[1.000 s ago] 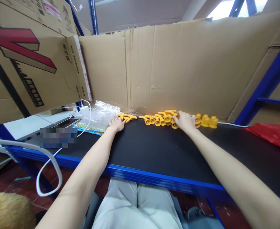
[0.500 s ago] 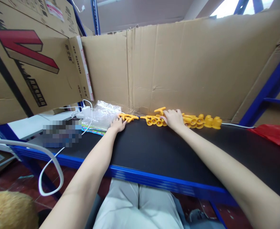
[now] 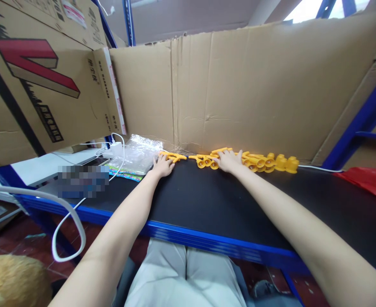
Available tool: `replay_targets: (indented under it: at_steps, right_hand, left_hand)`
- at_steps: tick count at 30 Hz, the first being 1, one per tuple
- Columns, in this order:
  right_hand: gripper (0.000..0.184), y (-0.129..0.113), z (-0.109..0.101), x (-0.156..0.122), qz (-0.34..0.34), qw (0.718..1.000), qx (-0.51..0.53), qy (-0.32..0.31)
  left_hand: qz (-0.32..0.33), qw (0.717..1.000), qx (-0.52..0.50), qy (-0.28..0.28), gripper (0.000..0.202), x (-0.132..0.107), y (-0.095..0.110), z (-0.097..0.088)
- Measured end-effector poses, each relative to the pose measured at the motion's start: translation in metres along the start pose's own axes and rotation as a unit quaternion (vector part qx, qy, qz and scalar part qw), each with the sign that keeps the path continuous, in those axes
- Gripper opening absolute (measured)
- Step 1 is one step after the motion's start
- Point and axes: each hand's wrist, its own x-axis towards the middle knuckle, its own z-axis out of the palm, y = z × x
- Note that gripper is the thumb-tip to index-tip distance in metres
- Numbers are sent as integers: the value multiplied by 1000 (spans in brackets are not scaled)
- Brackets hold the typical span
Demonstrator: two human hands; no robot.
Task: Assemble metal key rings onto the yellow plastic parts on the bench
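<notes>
My left hand rests with its fingers apart on several yellow branched plastic pieces at the back of the black shelf top. Farther right, my right hand lies over a row of yellow pieces with round cup-like ends, its fingers spread. A yellow stick-like part shows just beyond those fingertips. The pieces beneath both palms are partly hidden. Right of that hand the row of yellow cups continues, ending in a few larger yellow cup-shaped pieces.
Crumpled clear plastic bags lie left of my left hand, beside a white charger with cables. A cardboard sheet walls off the back. A large carton juts in at left; a red bag lies far right.
My right hand has moved slightly left and down, and the yellow piece it held raised now lies lower on the row. My left hand has shifted slightly right, fingers more spread.
</notes>
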Motion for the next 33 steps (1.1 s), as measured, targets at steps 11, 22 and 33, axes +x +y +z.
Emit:
replay_targets:
  at_steps: [11, 22, 33]
  right_hand:
    - [37, 80, -36, -21, 8, 983, 125, 132]
    - [25, 109, -16, -61, 45, 941, 274, 192]
    - [26, 107, -5, -63, -16, 963, 213, 166]
  left_hand:
    - [12, 997, 76, -1, 35, 17, 33, -10]
    - [-31, 994, -5, 106, 27, 24, 51, -46]
    - [-29, 962, -246, 111, 25, -8, 62, -75]
